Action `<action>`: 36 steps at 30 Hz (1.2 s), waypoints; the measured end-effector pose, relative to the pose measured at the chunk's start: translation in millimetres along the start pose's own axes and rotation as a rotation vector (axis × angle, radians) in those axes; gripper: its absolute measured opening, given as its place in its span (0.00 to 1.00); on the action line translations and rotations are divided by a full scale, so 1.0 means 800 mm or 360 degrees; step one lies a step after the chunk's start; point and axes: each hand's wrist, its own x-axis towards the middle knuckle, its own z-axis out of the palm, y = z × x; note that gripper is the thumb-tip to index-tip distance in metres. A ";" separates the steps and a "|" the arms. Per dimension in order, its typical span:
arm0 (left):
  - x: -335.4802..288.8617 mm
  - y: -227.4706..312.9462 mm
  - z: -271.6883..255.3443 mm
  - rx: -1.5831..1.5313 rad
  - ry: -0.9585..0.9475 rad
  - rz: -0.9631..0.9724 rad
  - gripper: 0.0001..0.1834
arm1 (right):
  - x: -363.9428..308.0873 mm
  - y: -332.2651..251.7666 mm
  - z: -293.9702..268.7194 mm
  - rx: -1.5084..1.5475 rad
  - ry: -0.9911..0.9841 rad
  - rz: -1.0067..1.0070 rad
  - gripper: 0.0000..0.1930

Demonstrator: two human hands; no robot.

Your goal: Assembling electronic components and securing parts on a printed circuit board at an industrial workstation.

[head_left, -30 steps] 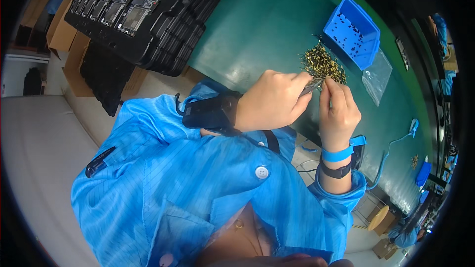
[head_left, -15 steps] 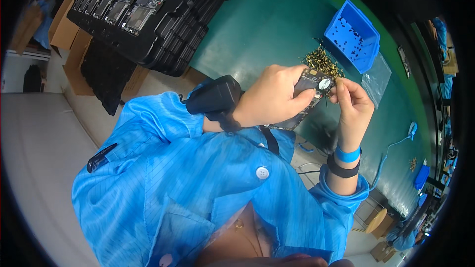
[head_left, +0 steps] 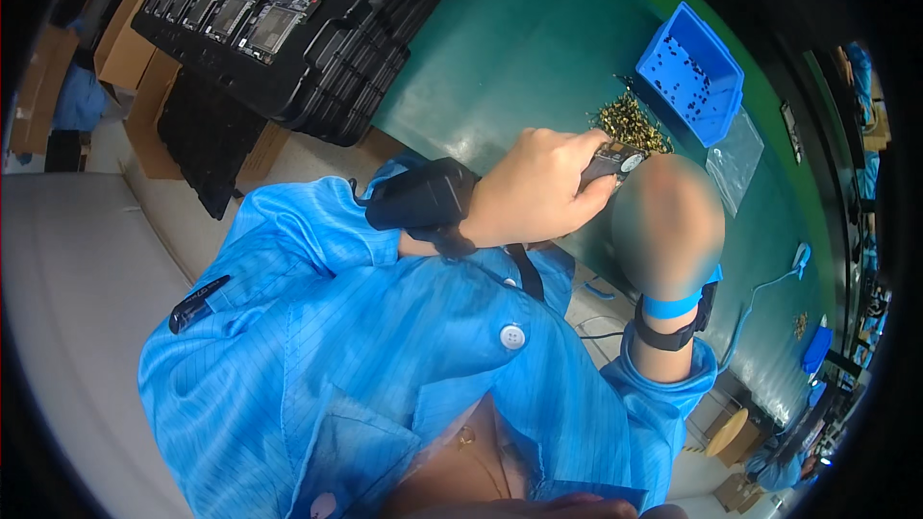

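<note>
My left hand (head_left: pixel 543 185) is closed around a dark circuit board (head_left: pixel 606 165) with a round white sticker, tilted above the green table (head_left: pixel 519 48). Its lower part is hidden behind my hands. Close beside the board's right end is my right hand (head_left: pixel 671 226), smeared so that its fingers do not show; whether it holds anything cannot be made out. A blue band and a black strap circle that wrist. Just beyond the board lies a heap of small gold and black parts (head_left: pixel 631 121).
A blue bin (head_left: pixel 719 122) with small black pieces stands beyond the heap, beside a clear plastic bag (head_left: pixel 738 159). Stacked black trays (head_left: pixel 332 72) at the far left bear several circuit boards (head_left: pixel 274 29). A blue cord (head_left: pixel 745 303) runs along the right.
The board has tilted in my left hand, so less of its face shows. My right hand has shifted slightly down and turned, and is now blurred.
</note>
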 end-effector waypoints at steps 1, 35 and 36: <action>0.001 -0.001 -0.001 0.0032 -0.0005 -0.0022 0.10 | 0.001 0.002 -0.001 -0.0001 -0.0002 -0.0001 0.06; -0.022 0.013 0.005 -0.0405 -0.0483 -0.0316 0.47 | -0.071 -0.056 0.025 -0.0002 -0.0066 0.0064 0.07; -0.025 0.010 0.011 -0.0385 -0.0472 -0.0338 0.42 | -0.071 -0.066 0.027 -0.0212 -0.0196 0.0010 0.08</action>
